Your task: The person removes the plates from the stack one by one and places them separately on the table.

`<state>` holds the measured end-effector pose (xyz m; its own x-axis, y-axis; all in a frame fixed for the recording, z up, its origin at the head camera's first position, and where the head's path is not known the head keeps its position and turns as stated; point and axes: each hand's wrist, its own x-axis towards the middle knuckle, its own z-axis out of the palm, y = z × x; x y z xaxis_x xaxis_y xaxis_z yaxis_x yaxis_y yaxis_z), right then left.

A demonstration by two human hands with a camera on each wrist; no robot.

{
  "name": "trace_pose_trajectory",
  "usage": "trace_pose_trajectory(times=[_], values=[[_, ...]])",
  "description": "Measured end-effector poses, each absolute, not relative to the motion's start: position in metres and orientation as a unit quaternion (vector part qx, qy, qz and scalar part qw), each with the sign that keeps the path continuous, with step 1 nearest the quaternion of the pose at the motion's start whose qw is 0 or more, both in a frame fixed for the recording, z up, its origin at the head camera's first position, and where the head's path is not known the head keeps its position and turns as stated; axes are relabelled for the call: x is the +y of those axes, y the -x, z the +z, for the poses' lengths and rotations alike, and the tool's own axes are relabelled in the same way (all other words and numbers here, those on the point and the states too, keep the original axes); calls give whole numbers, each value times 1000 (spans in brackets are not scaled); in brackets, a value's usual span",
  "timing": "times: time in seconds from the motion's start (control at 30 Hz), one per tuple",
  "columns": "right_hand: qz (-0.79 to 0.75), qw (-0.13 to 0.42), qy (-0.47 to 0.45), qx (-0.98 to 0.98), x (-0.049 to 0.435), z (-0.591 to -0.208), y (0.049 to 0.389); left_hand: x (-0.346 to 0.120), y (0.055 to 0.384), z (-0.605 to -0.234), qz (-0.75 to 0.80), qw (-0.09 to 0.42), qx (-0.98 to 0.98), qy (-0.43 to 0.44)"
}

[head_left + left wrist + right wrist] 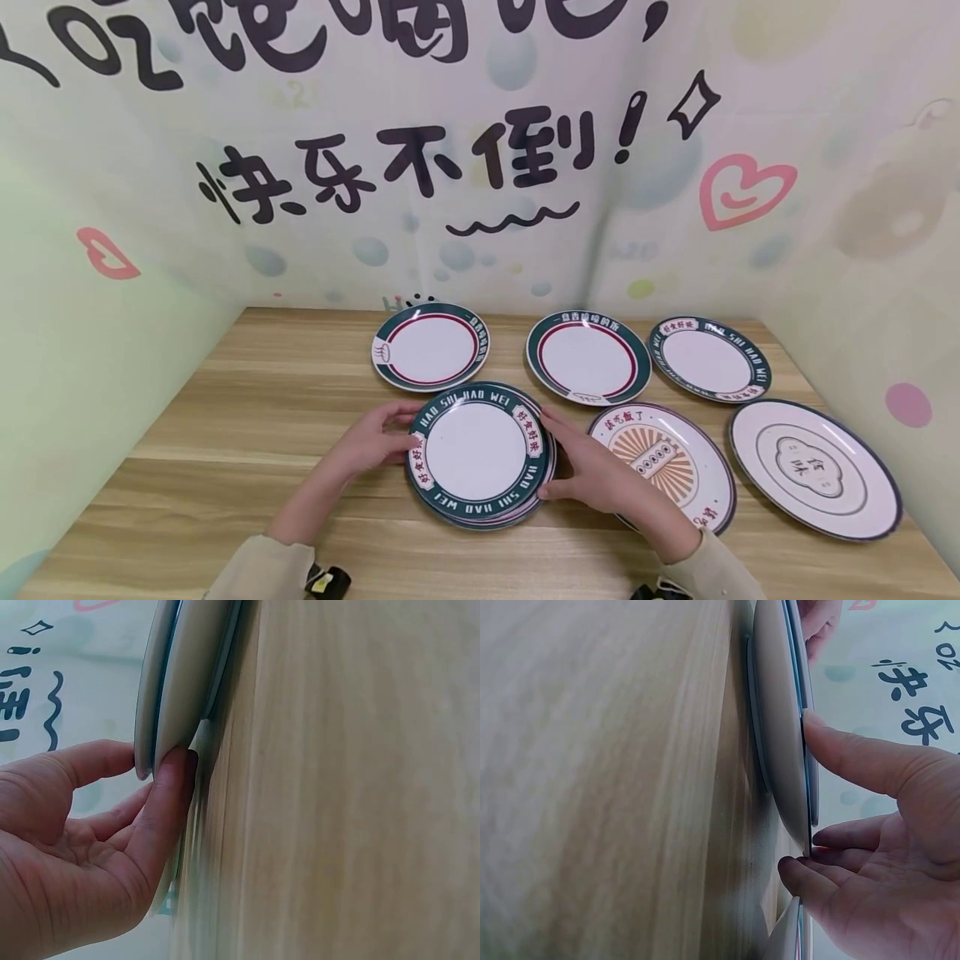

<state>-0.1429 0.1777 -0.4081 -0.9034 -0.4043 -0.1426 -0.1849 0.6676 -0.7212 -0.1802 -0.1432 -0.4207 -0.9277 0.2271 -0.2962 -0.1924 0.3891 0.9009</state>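
Observation:
A small stack of plates [476, 450] lies at the middle front of the table; the top one has a dark green rim with white lettering and a white centre. My left hand [382, 437] holds the stack's left edge, its digits at the rims of the top plate and the larger plate [196, 667] beneath. On the opposite edge, my right hand [592, 467] grips the stack, thumb at the seam between the rims and fingers by the lower rim [780, 735]. The stack's lowest part is partly hidden.
Two green-rimmed plates with red rings, one left [431, 346] and one centre [588, 358], lie behind the stack. To the right are a green lettered plate [708, 358], a sunburst-patterned plate [667, 458] near my right forearm, and a large white plate [813, 471]. A printed cloth wall [420, 258] borders the table.

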Motion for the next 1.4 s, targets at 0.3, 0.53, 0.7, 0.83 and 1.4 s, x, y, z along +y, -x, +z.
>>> trace_pose_trajectory(times=[0.3,0.53,0.7,0.83,1.4], values=[[-371,149,162,902,176,-410,144,-145,179,-418,551,184,814,1],[-372,150,161,902,175,-410,145,-146,177,-417,556,185,811,-6],[-372,147,165,902,175,-408,143,-149,176,-413,554,181,812,-15],[-371,146,166,902,176,-407,142,-153,177,-411,551,177,815,-25],[-375,149,167,900,176,-405,143,-144,176,-415,503,165,848,0]])
